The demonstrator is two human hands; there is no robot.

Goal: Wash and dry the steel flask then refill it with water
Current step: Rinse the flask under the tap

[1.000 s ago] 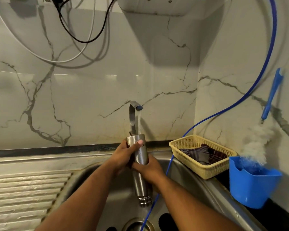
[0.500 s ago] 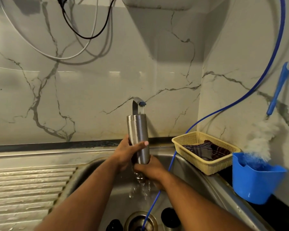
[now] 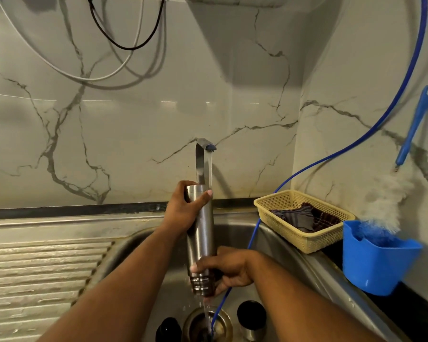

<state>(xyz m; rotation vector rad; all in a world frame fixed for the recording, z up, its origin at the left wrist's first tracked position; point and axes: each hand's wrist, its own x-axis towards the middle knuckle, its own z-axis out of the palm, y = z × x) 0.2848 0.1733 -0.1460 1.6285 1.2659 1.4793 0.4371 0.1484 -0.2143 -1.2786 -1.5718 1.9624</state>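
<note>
Here, a steel flask [image 3: 200,233] is held nearly upright over the basin of a steel sink [image 3: 282,250], directly below the tap [image 3: 203,154]. Its threaded neck points down and its closed base points up. The left hand [image 3: 185,208] grips the upper end, fingers wrapped behind the body and thumb lying across the front near the top rim. The right hand [image 3: 230,270] grips the lower end, fingers curled round the flask just above the threads.

A thin stream of water [image 3: 210,171] falls from the tap onto the flask's top, beside the left thumb. More water runs from the downturned neck toward the drain [image 3: 223,324].

A blue hose [image 3: 356,141] descends along the right wall, passes behind the right hand and ends in the drain. Two dark round objects lie on the sink floor, one to the left of the drain [image 3: 168,329] and one to its right [image 3: 251,314]; what they are cannot be told.

On the surface right of the sink stands a yellow basket [image 3: 294,240] holding a dark cloth [image 3: 304,218]. Just beside it is a blue cup [image 3: 376,265] containing a blue-handled brush [image 3: 414,127] with white bristles. A ribbed draining board [image 3: 35,267] lies left of the basin.
</note>
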